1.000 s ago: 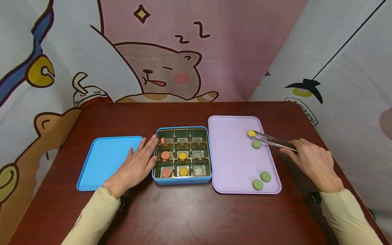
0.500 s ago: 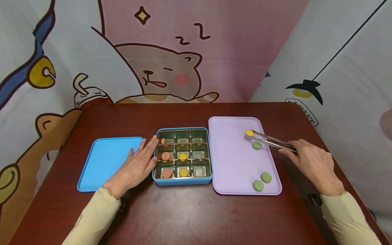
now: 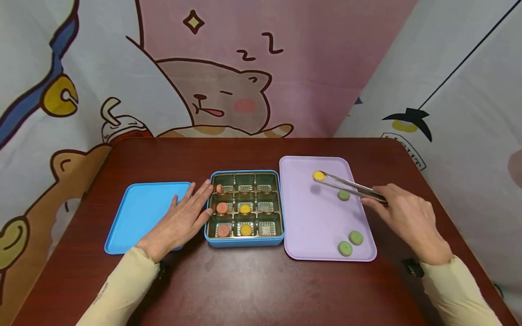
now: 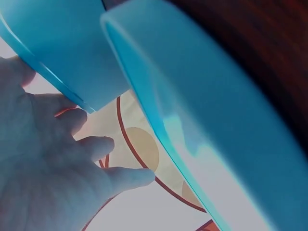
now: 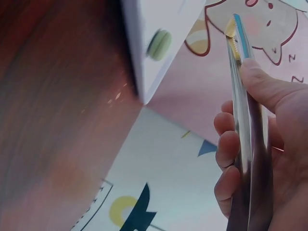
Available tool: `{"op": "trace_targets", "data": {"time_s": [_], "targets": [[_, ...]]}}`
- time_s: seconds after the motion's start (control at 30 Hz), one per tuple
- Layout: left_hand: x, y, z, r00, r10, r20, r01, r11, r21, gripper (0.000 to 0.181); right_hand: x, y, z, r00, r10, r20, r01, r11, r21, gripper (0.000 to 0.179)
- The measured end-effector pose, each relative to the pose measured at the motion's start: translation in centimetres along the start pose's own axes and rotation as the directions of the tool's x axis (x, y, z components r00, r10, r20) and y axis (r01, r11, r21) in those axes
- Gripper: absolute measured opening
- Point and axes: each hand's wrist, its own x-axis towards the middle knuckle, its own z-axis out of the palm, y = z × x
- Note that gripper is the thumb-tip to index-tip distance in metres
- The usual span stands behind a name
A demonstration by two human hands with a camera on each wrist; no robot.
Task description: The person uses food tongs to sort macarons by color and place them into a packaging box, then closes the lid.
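My right hand [image 3: 408, 219] grips metal tongs [image 3: 355, 185], whose tips pinch a yellow macaron [image 3: 318, 175] above the back part of the lilac tray [image 3: 310, 235]. In the right wrist view, thumb and fingers wrap around the tongs [image 5: 245, 130]. My left hand [image 3: 179, 226] lies with straight fingers, fingertips at the left wall of the blue box [image 3: 244, 243]. Inside the box, a gold insert is divided into compartments. Pink macarons [image 3: 222, 208] sit down its left column; yellow macarons [image 3: 246, 230] lie in the middle column's middle and front compartments. The right column holds none.
Three green macarons lie on the tray: one near its back right [image 3: 344, 195], two near the front right corner [image 3: 345, 248]. A blue lid [image 3: 142, 217] lies left of the box, partly under the left hand. A patterned cloth [image 3: 310, 59] hangs behind the brown table [image 3: 244, 290].
The right hand has moved left with the tongs, lifting the yellow macaron from beside the back green one toward the box. The left hand stays in place.
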Motion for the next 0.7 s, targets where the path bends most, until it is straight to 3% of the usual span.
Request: {"op": "trace_targets", "data": {"time_s": [0.33,0.5,0.7], "targets": [[0.0,-0.1,0.1,1.0,0.021,-0.003,-0.021,1.0,0.021,0.067,1.3,-2.9,-0.1,0.996,-0.081,-0.023,0.082,0.996,0.034,0.04],[0.1,0.0,0.1,1.0,0.025,0.002,-0.025,0.999,0.021,0.065,2.1,-4.1,0.0,0.987,-0.146,-0.067,0.15,0.987,0.052,0.037],[0.2,0.1,0.0,1.0,0.024,0.0,-0.024,1.0,0.013,0.065,3.1,-5.5,0.0,0.977,-0.203,-0.067,0.207,0.976,0.063,0.043]]}}
